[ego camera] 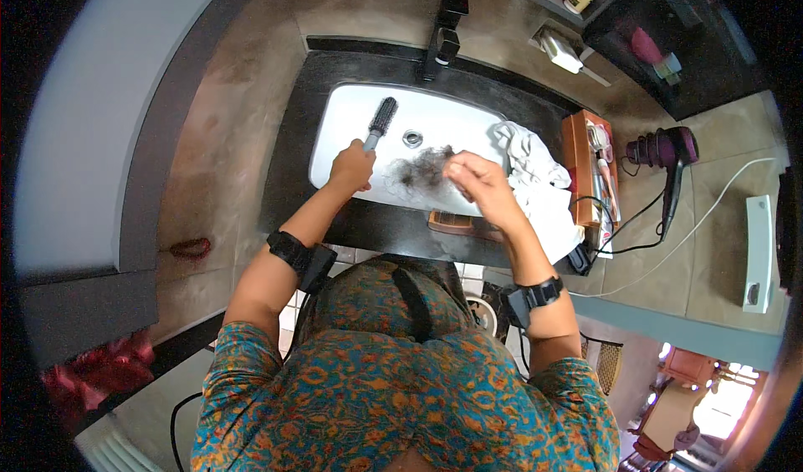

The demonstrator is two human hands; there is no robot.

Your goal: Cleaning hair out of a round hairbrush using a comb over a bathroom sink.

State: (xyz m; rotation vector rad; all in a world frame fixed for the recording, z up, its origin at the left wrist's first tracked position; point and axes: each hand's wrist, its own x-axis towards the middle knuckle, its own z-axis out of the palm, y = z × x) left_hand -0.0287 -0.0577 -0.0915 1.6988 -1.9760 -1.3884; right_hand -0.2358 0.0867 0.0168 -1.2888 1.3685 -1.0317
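My left hand [353,168] is closed around the grey handle of a round hairbrush [383,117], whose dark bristled head points up over the left part of a white washbasin [339,111]. At the right side of the basin, my right hand [480,180] has its thumb and fingertips pinched together, beside a loose tangle of dark hair [420,171] in the basin. Whether strands are between those fingers, I cannot tell. The round metal drain [412,138] shows between the brush and the hair. On the counter's front edge lies a wooden-backed brush or comb [450,222].
A black faucet [439,36] stands behind the basin. White cloth [533,165] drapes over its right rim. Farther right are an orange-brown box [576,152] of toiletries and a purple-black hair dryer [674,165] on the wall, its cord hanging near the counter.
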